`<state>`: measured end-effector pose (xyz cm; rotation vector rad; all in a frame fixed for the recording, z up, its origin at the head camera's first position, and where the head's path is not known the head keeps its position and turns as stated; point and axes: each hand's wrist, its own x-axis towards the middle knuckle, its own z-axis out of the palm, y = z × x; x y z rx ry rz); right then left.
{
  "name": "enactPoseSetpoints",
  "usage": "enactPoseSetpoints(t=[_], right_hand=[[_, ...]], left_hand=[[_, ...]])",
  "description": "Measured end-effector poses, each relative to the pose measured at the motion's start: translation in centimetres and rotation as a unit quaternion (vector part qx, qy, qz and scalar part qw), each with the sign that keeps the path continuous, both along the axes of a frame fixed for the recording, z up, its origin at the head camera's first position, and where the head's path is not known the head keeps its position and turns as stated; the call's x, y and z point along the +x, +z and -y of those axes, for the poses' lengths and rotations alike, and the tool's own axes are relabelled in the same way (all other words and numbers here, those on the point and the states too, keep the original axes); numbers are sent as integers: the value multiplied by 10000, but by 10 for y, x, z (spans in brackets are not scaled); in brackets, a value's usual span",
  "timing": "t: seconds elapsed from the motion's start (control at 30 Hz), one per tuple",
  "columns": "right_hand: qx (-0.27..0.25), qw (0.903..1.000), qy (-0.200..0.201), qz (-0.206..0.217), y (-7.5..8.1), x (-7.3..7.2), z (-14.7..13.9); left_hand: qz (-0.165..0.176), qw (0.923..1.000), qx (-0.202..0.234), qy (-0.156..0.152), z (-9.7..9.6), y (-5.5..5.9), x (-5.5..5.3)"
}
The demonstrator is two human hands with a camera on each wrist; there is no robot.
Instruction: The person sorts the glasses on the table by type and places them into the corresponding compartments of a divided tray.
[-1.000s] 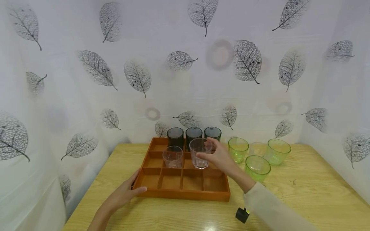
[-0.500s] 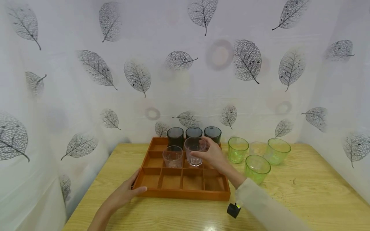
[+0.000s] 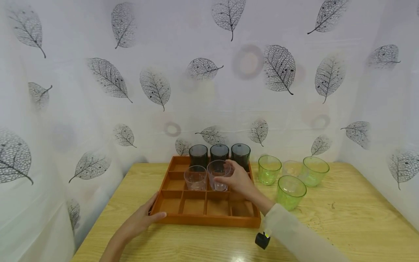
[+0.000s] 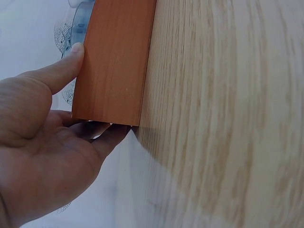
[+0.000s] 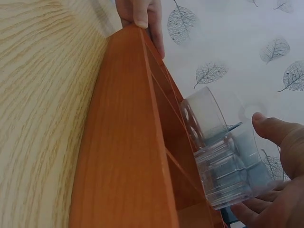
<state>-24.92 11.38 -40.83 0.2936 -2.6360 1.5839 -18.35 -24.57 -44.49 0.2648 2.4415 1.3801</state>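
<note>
My left hand [image 3: 140, 218] holds the near left corner of the wooden divided tray [image 3: 209, 220]; its thumb lies on the front wall and its fingers are round the side. My right hand [image 3: 240, 180] holds a clear cup [image 3: 214, 174] by its side, upright, at the middle row's third compartment from the left. Whether its base touches the tray floor I cannot tell. Left of it, another clear cup [image 3: 195, 178] stands in the second compartment. In the right wrist view the thumb and fingers lie on either side of the held cup [image 5: 228, 175].
Dark grey cups [image 3: 198, 154] fill three compartments of the back row. Right of the tray stand three green cups [image 3: 291, 193] with a clear cup [image 3: 289, 168] among them. A small black object [image 3: 262, 240] hangs by the right sleeve. A leaf-patterned curtain [image 3: 209, 102] surrounds the table.
My right hand has brought the clear cup leftward, then down into the tray beside the other clear cup. My left hand has stayed at the tray corner.
</note>
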Motion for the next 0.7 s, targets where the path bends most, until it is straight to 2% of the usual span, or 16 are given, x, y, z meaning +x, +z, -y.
enactPoseSetpoints(t=[0.1,0.5,0.53,0.57,0.6,0.7], right_hand=[[21,10000,-36,57,-3,0,1],[577,9983,-27,90,-13,-2,0],[636,9979,-19,81,-13,-1,0],[695,9976,-21,69,-14,-1,-1],[723,9974,-14,54,-14,0,-1],[808,9967,-53,-1,-15,2,-3]], left_hand=[[53,9999,125,63,0,0,1],[64,9999,51,99,-2,2,3],[69,9999,53,97,-1,0,1],[79,9999,116,90,4,-11,-5],[105,9998,117,117,7,-16,-8],[24,10000,30,83,13,-27,-15]])
